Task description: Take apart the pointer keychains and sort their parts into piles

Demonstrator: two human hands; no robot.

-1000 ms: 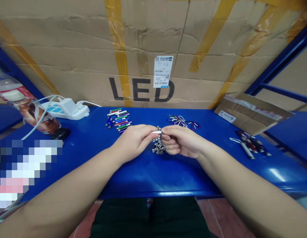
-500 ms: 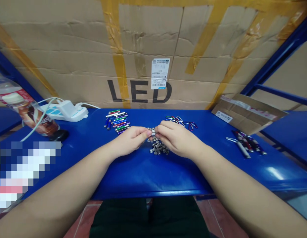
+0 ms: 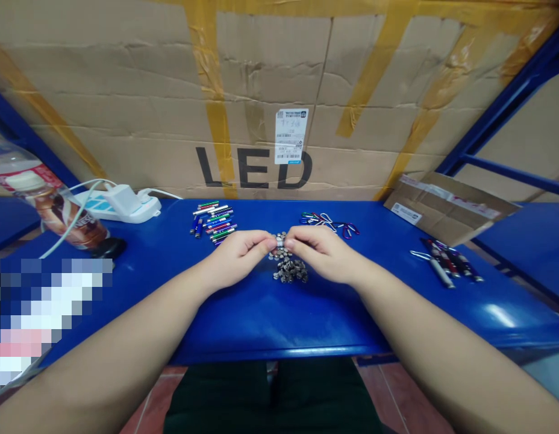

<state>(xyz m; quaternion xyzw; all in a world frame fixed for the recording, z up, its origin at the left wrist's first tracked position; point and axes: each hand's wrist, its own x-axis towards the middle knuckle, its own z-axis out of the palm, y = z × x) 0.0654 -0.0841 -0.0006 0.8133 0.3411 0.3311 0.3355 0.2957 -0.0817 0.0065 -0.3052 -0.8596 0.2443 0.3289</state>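
Your left hand [image 3: 238, 256] and right hand [image 3: 322, 253] meet over the middle of the blue table [image 3: 270, 322], a small silvery piece [image 3: 280, 243] raised between them. Thumb and fingers of each are pinched shut on it, the left at one end, the right at the other, with only a short stretch of metal showing between your thumb tips; what lies under the fingers is hidden.

The change is in your right hand: half a second ago its back was turned up and its fingers covered their end of the piece; now it has rolled so that the thumb lies in plain view. Your left hand holds much the same pinch. That roll looks like a turn of one end against the other, though whether anything has tightened or loosened you cannot be told from here.

Just below your fingertips lie round, pale metal discs [image 3: 274, 256], and nearer you a heap of darker metal parts [image 3: 290, 271]; neither shows any clear shift. Beyond your left hand sit slim coloured tubes [image 3: 221, 226], beyond your right some coloured carabiners [image 3: 324, 222], and well off to the right a group of thicker tubes [image 3: 444, 271], one with a clip at its end
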